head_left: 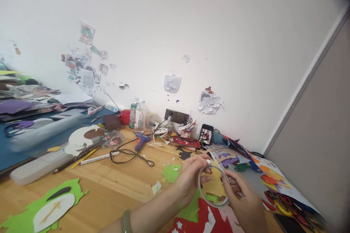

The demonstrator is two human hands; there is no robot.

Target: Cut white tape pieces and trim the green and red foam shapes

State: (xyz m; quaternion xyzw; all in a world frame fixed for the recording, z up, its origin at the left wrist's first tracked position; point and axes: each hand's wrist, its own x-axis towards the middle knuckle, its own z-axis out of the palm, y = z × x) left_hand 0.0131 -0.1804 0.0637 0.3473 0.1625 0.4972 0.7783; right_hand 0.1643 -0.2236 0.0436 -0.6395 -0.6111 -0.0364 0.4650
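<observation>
A thin white tape roll (201, 187) hangs between both hands above the wooden table (123, 185). My left hand (191, 176) grips the ring at its upper left edge, with a bracelet on the wrist. My right hand (244, 200) holds the ring's right side, fingers pinching near the loose end of tape at the top. Below the hands lie red (199, 218), green (171, 173) and yellow foam or paper cut-outs.
A blue glue gun (140, 141) with its black cord, a white pen (98, 158), bottles (140, 116), a red cup (125, 116), a phone (205, 134) and a power strip stand by the wall. Coloured paper scraps pile at right; a green-and-white cut-out (51, 209) lies front left.
</observation>
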